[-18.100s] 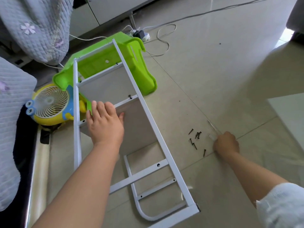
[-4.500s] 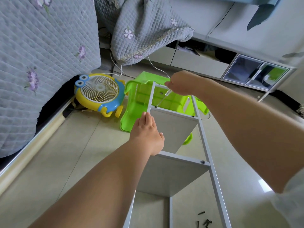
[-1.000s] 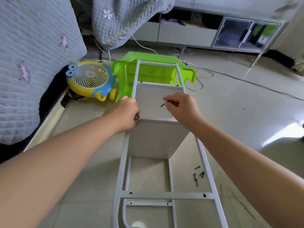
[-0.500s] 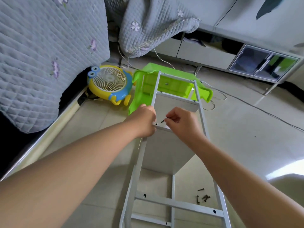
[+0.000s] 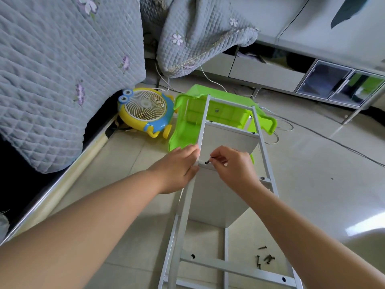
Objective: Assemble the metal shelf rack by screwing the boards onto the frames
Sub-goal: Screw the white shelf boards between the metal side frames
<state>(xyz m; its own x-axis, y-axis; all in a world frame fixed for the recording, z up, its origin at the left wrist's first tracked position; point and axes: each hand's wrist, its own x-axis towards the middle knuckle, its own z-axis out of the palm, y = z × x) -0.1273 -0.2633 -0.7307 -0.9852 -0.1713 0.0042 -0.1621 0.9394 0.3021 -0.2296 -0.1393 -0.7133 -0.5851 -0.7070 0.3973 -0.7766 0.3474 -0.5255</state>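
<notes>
no readable text anywhere

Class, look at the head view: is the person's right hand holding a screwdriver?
No, the right hand pinches only a small dark screw at the white frame, with no tool visible.

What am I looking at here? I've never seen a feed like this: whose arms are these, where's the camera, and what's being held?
There is no machine: these are a person's two bare arms, seen from a camera worn on the head, looking forward and down at the floor. A white metal frame lies there with grey boards fixed between its rails. The right hand pinches a small dark screw at the frame's left rail. The left hand grips that rail beside it. Spare screws lie on the floor near the frame's lower end. Behind are an overturned green plastic stool, a yellow toy-like fan and a grey quilted cover.
</notes>
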